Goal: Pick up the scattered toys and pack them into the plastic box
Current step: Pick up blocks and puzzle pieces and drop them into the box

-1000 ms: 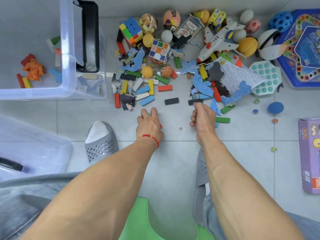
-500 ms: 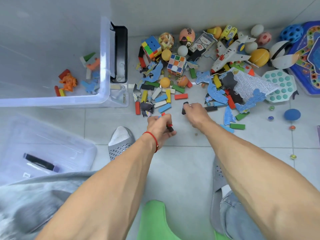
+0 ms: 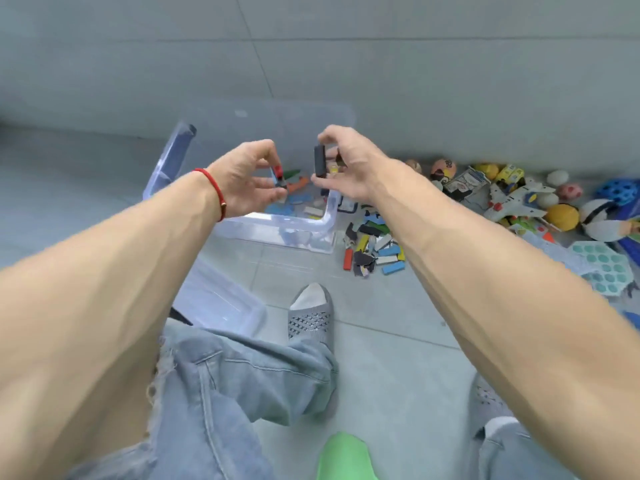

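Note:
Both hands hover over the clear plastic box (image 3: 277,226). My left hand (image 3: 246,180), with a red cord at the wrist, pinches small red and dark blocks (image 3: 279,174) between thumb and fingers. My right hand (image 3: 349,164) holds a black block (image 3: 320,161) upright between its fingertips. Several coloured blocks and puzzle pieces lie on the box's floor (image 3: 294,199). A heap of loose coloured blocks (image 3: 375,251) sits on the tiles just right of the box.
More toys line the wall at the right: a toy plane (image 3: 516,202), balls (image 3: 562,216), a teal bubble mat (image 3: 602,268). The box lid (image 3: 221,303) lies at my left knee. My grey shoe (image 3: 311,317) and a green stool (image 3: 346,455) are below.
Both hands lifted from the floor with blocks in them and moved left and up over the box. The view swung leftward, so the toy heap now sits at the right.

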